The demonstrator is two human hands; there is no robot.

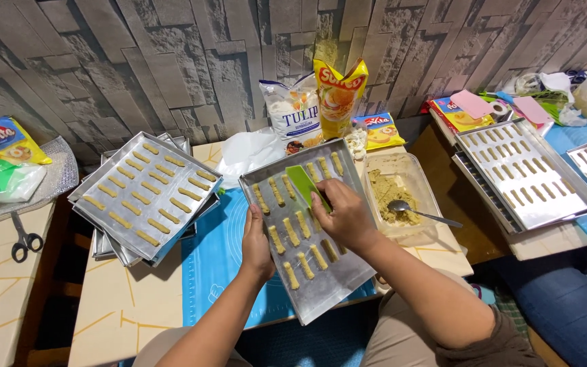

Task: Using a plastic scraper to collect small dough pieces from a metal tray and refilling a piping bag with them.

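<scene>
— Overhead, what does each hand do?
— Left hand (pixel 256 246) grips the near-left edge of a metal baking tray (pixel 338 280) lined with dough sticks (pixel 291 232), which lies on a blue mat (pixel 212 265) at the table's front edge. Right hand (pixel 345 215) pinches a green scraper (pixel 307 187) over the tray's middle.
— And beside it?
— A clear tub of dough (pixel 394 194) with a spoon (pixel 419 212), at the right edge.

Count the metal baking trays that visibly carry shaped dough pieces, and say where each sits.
4: one under the hands, one atop the stack at left, two at right, the last cropped. Trays stacked beneath may hide more.
</scene>
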